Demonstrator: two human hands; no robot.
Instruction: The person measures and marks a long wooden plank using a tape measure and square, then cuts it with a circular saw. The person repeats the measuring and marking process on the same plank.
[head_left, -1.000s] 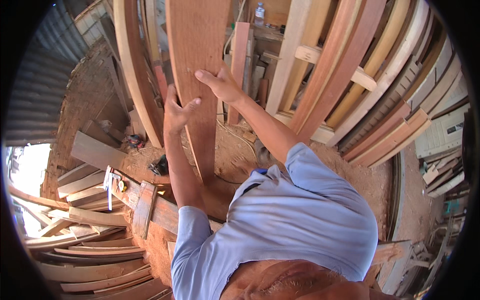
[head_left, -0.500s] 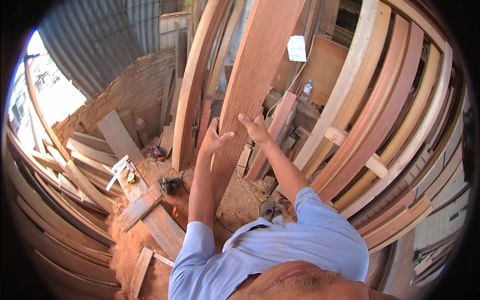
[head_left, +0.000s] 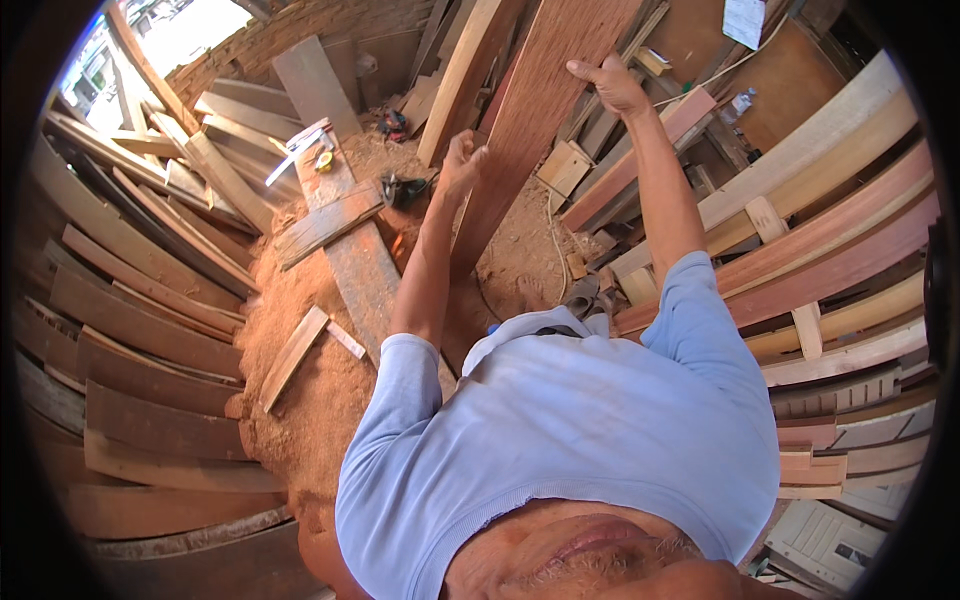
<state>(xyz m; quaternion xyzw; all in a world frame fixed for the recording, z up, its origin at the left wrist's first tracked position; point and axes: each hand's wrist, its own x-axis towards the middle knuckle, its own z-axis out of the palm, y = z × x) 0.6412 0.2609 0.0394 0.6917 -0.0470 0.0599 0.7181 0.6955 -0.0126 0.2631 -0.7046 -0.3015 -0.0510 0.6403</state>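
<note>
Reddish-brown wood makes up the plank (head_left: 540, 130), which slants from near the middle of the view up toward 12 and 1 o'clock, its upper end running out of sight. At 1 o'clock the right hand (head_left: 616, 90) grips its right edge, thumb laid on the broad face. At 12 o'clock the left hand (head_left: 463, 160) sits at the left edge with its fingers curled; whether it bears on the wood or only hangs next to it, I cannot tell. Good control of such a long, probably heavy piece calls for a firm hold on both edges, and for a lower end that is sure of its footing; that end is hard to make out beside the left forearm (head_left: 428, 260), so it deserves a check. Flat thumbs are safer than sliding ones, since rough edges may splinter. A squared timber (head_left: 462, 85) stands near the plank's left side at 12 o'clock, so fingers could get pinched between the two. Feet need care as well: a pale cord (head_left: 553, 225) crosses the floor (head_left: 515, 250) between 1 and 2 o'clock, and a dark power tool (head_left: 405, 190) lies at 11. At 10 o'clock a long dusty board (head_left: 365, 265) carries a crosspiece (head_left: 328, 222), a square (head_left: 292, 157) and a yellow tape measure (head_left: 323, 160), while racked lumber (head_left: 820, 220) around 3 o'clock limits any swing that way.
</note>
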